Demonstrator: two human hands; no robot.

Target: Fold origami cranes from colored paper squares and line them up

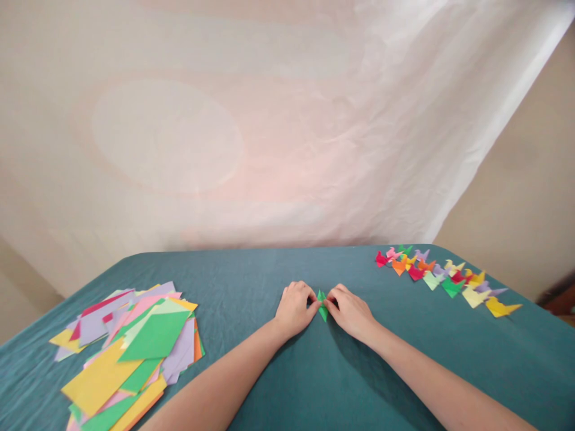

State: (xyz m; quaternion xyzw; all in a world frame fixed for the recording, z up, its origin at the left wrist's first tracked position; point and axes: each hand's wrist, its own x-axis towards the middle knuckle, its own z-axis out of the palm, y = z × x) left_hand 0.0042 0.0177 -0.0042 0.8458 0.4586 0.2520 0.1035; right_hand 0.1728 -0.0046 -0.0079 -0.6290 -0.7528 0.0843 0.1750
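Soft bright light, diffuse shadows, slight blur

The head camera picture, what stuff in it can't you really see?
Head view: the sides of the green folded paper, partly hidden by the left hand and right hand.
Head view: the underneath of the paper pile, covered by its own top.
Head view: creases on the paper birds, too small and blurred.
Head view: the dark thing at far right, cut off by the picture's edge.
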